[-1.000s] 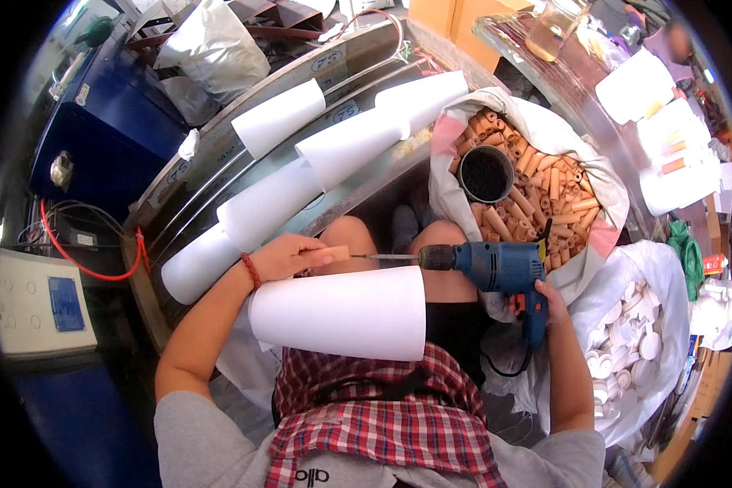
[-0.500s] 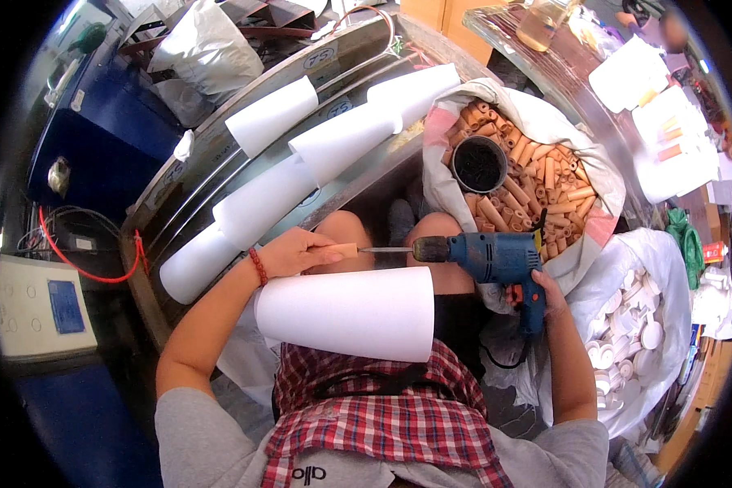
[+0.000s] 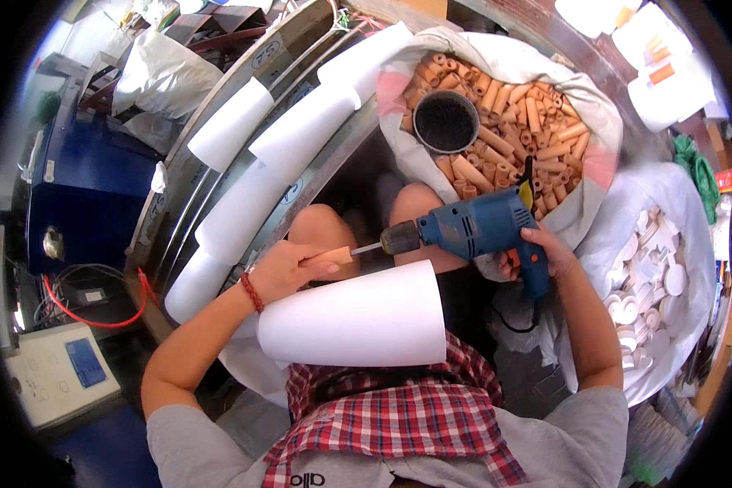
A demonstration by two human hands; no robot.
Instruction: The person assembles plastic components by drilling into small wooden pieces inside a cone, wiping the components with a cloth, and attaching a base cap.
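My left hand grips a short orange-tan tube between thumb and fingers, above my knees. In my right hand is a blue power drill, held by its handle and pointing left. Its thin metal bit runs into the tube's right end; how deep it sits is hidden. A large white cone lies sideways across my lap, just below the left hand, its wide end to the right.
Ahead, a pale sack holds many similar tubes and a cup of black material. A white bag of pale discs stands at right. More white cones lie in a wooden-sided trough at left.
The drill has moved left toward the tube, and less of the bit shows between them. Its front now tilts slightly downward. The view has also shifted a little.
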